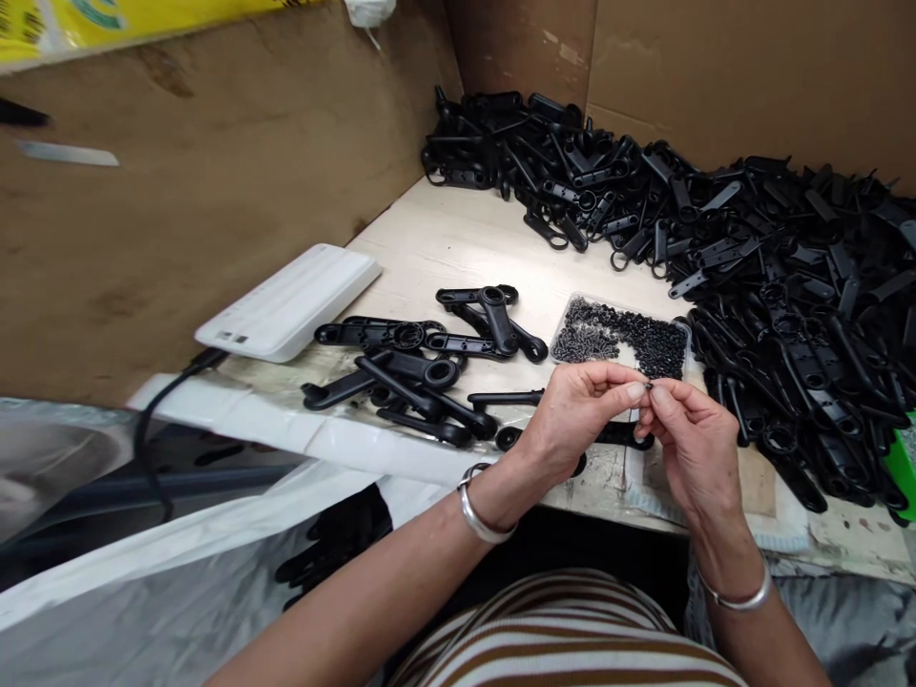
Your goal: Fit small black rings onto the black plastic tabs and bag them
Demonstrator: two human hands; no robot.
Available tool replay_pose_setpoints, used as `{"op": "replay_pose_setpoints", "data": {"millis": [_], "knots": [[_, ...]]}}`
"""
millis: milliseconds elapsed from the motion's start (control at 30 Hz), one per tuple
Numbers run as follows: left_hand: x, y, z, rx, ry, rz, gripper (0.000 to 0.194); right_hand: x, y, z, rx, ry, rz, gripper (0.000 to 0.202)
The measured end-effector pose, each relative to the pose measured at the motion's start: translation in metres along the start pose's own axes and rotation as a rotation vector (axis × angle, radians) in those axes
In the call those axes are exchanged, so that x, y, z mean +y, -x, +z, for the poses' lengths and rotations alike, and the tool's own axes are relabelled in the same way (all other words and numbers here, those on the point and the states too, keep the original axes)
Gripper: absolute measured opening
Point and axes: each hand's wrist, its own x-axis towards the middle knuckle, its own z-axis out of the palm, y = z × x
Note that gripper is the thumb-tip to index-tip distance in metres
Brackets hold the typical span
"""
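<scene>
My left hand (583, 405) and my right hand (691, 429) meet fingertip to fingertip over the front of the table. Between them they pinch a tiny dark part (648, 385), too small to name. Just behind the fingers sits a clear shallow box (688, 334) holding small black pieces (662, 343) and small metallic pieces (583, 343). Left of my hands lie several loose black plastic arms (422, 382) with ring-shaped ends. Partly hidden beneath my hands are more black arms (622, 434) near the table edge.
A large heap of black plastic arms (716, 219) covers the back and right of the table (429, 229). At the left stands a white flat device (293, 301) with a black cable (147, 429). Cardboard walls (751, 76) enclose the table. Something green (903, 463) shows at the right edge.
</scene>
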Motion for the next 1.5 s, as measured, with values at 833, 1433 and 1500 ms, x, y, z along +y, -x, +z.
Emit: {"op": "replay_pose_setpoints", "data": {"millis": [833, 1433, 1500], "knots": [[0.0, 0.003, 0.002, -0.02, 0.013, -0.056, 0.028, 0.004, 0.003, -0.002, -0.019, -0.007, 0.001, 0.018], [-0.004, 0.001, -0.007, 0.029, -0.189, 0.036, 0.013, -0.009, -0.005, -0.01, -0.069, 0.48, -0.19, 0.013], [-0.003, 0.001, -0.008, 0.023, -0.268, 0.065, 0.011, -0.009, -0.007, -0.011, -0.095, 0.478, -0.176, 0.013]]}}
